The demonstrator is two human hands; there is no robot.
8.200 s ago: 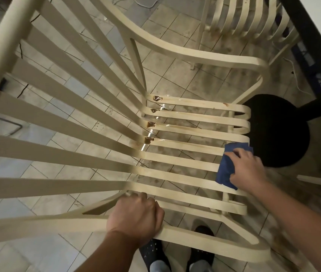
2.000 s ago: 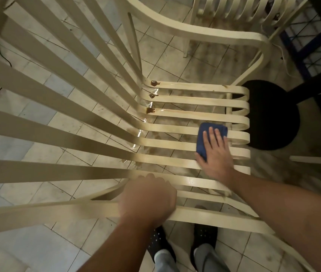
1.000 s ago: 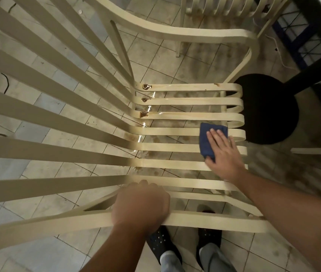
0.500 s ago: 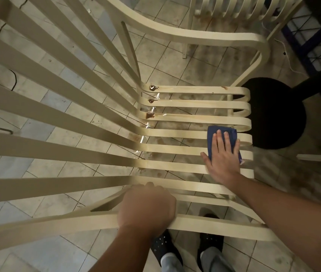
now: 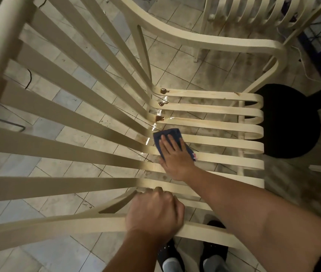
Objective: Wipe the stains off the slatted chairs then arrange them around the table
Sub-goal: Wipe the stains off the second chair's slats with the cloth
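Slatted chair point(image 5: 214, 110) stood on the tiled floor point(image 5: 175, 55) directly under both grips, seen from above. The left grip point(image 5: 153, 213) was closed round the armrest point(image 5: 77, 226), fingers curled over it, steadying the frame. The right grip point(image 5: 175, 156) lay flat and spread, straight fingers pressing a blue cloth point(image 5: 167, 132) onto the seat slats at the bend where seat meets back.

The step in hand was judged to be wiping this chair; arranging had not begun. Brown stains point(image 5: 163, 91) showed on the three slats just beyond the right grip's fingertips, at the same bend. A wet sheen lay just beside the cloth, toward the back slats.

A second chair point(image 5: 253, 14) stood well beyond the right grip. A dark round shape point(image 5: 289, 122) lay past the seat front; it may have been the bench's base, but the view was too dark to confirm.

The next move, in my judgement, calls for carrying the cloth forward over those three slats with firm pressure while the left grip braces the frame.
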